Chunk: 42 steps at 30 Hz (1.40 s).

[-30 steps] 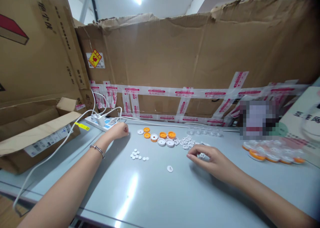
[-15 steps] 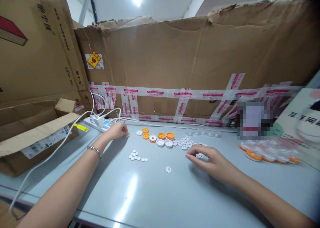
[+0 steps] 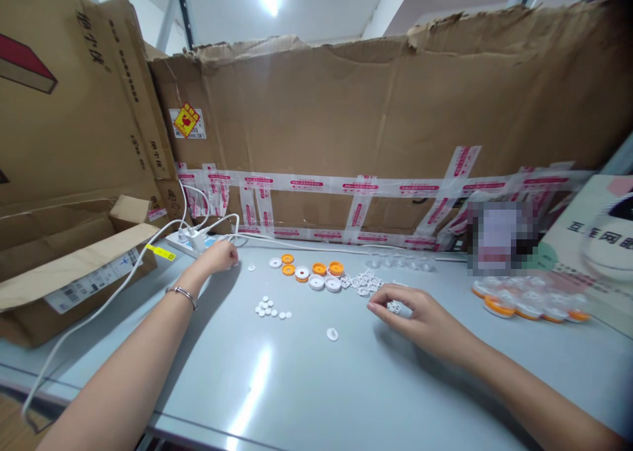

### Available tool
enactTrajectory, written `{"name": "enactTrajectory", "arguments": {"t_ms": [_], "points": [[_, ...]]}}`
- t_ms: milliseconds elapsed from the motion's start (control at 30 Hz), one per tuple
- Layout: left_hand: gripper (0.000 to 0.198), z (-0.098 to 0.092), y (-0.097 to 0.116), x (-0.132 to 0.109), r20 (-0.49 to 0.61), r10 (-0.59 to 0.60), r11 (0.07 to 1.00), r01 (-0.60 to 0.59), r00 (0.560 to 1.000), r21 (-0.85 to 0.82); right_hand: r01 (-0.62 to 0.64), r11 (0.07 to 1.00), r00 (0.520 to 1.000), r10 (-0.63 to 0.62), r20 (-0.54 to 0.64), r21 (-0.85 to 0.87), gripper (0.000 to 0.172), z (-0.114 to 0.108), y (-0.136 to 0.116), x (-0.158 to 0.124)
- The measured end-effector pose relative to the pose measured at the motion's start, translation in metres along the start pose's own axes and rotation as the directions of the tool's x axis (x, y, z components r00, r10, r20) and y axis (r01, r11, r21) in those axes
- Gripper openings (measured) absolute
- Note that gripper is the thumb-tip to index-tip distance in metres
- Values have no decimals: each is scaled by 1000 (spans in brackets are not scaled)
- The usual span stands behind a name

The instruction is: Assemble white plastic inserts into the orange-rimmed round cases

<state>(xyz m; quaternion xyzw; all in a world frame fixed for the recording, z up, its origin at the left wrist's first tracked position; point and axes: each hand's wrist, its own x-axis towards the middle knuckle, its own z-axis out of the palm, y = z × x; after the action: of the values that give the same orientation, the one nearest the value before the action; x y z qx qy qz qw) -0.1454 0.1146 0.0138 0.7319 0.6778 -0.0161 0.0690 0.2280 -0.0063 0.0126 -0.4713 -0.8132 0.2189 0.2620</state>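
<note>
My left hand (image 3: 218,256) rests on the grey table near the white power strip (image 3: 194,241), fingers curled into a loose fist; a tiny white piece (image 3: 251,267) lies just right of it. My right hand (image 3: 413,312) lies curled on the table with its fingers over a small white lattice part (image 3: 394,307). Between the hands sit a cluster of small white discs (image 3: 271,309) and one white cap (image 3: 332,333). Farther back are orange and white round caps (image 3: 316,273) and a pile of white lattice parts (image 3: 364,282).
A taped cardboard wall (image 3: 376,128) stands behind the table (image 3: 306,385). Cardboard boxes (image 3: 74,266) are at the left, with white cables (image 3: 113,293) trailing off the edge. A clear bag of orange-rimmed parts (image 3: 531,299) and a printed box (image 3: 593,240) lie at the right.
My left hand has drawn back left toward the power strip, leaving a tiny white piece on the table. My right hand has barely moved.
</note>
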Motion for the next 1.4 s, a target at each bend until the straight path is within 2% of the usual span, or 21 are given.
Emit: {"name": "enactTrajectory", "arguments": {"t_ms": [200,333,533,867,1133,1267,1400], "points": [[17,-3,-1,-2,-55,-3,1000,2,998,-28,-3,1000,1000,3,2,4,24,0,0,0],[21,-12,-8,-8,-124,18,997,-27,992,-67,10,1000,1000,-10,-10,10,25,1,2,1],[8,-16,-13,-13,-68,31,998,-35,997,-45,13,1000,1000,-13,-9,5,25,1,4,1],[14,-7,-8,-7,-86,10,1000,-9,996,13,-1,1000,1000,1,-20,9,25,1,4,1],[21,-17,-15,-13,-110,11,1000,-11,994,4,-10,1000,999,10,-34,13,24,1,6,2],[14,-17,-22,-13,-67,-24,999,26,997,24,-8,1000,1000,9,-30,12,24,1,6,2],[16,-10,-23,-11,-29,-34,999,35,999,39,-9,1000,1000,9,-24,5,24,1,5,2]]}}
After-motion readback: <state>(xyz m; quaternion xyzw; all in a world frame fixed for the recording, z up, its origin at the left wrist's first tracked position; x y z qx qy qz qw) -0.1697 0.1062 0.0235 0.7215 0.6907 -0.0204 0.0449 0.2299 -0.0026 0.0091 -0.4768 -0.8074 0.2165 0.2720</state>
